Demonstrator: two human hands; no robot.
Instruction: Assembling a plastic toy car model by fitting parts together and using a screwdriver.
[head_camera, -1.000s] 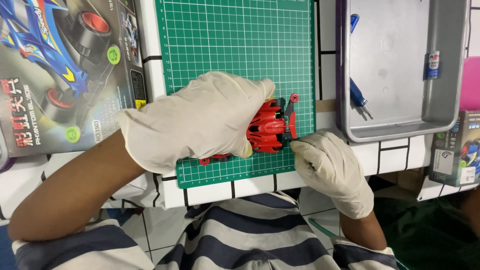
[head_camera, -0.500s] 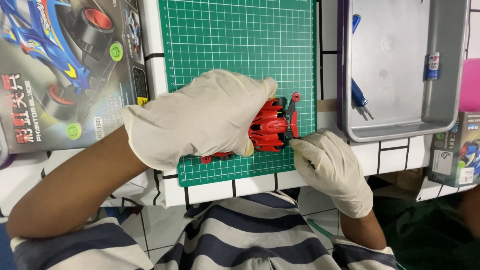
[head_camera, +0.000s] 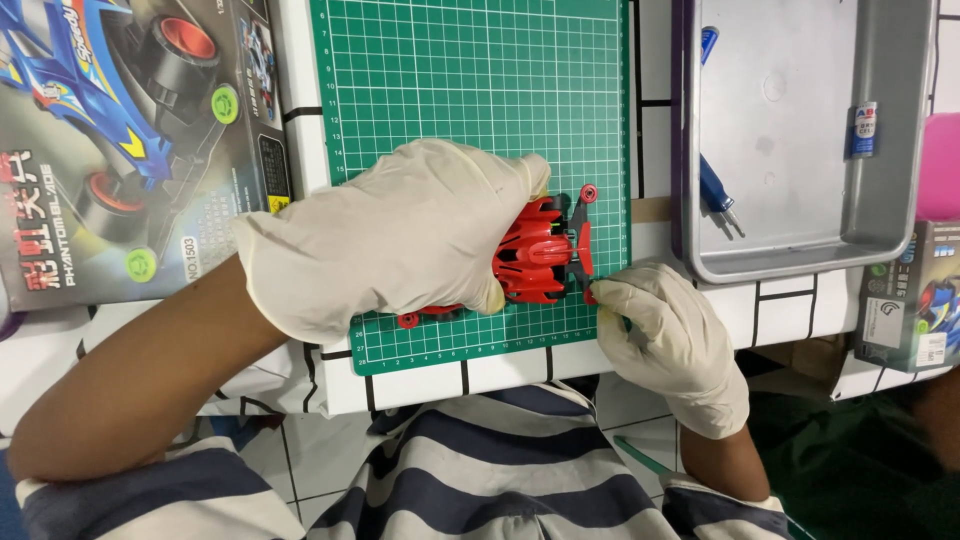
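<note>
red toy race car (head_camera: 540, 255) lies on the green cutting mat (head_camera: 450, 80); gloved left hand (head_camera: 390, 235) clamps over it, right hand (head_camera: 665, 335) pinches its rear bumper.

A red toy car (head_camera: 535, 262) is pressed onto a green cutting mat (head_camera: 470, 90) by the gloved left hand (head_camera: 385, 235). Its front bumper is pinched by the gloved right hand (head_camera: 675, 340). A blue-handled screwdriver (head_camera: 715, 185) is seen in a metal tray (head_camera: 890, 130). A printed box (head_camera: 120, 140) is noted left of the mat.
</note>
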